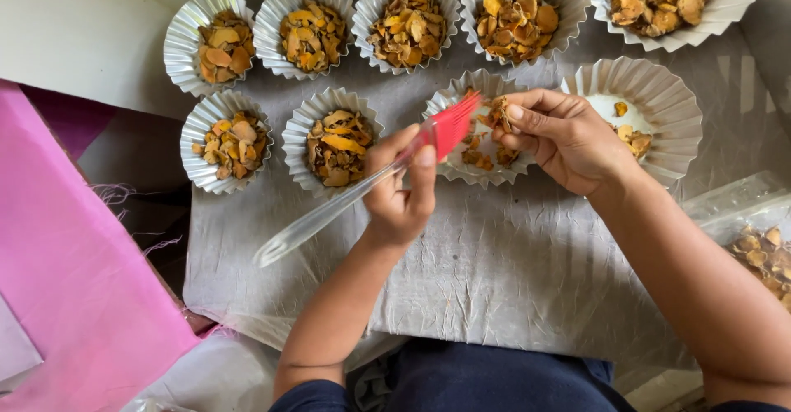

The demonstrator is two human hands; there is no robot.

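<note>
My left hand (401,188) grips a brush (449,128) with red bristles and a clear handle, its bristles pointing up right over a white fluted paper cup (446,104). My right hand (563,138) pinches some orange-brown dried slices (497,114) above that same cup, right next to the bristles. The cup holds only a few slices. To its right stands another fluted cup (669,97) that is nearly bare, partly hidden behind my right hand.
Several filled fluted cups (409,18) stand in two rows on a grey crinkled sheet (494,272). A clear bag of dried slices (762,251) lies at the right edge. Pink cloth (74,280) covers the left side. My lap is at the bottom.
</note>
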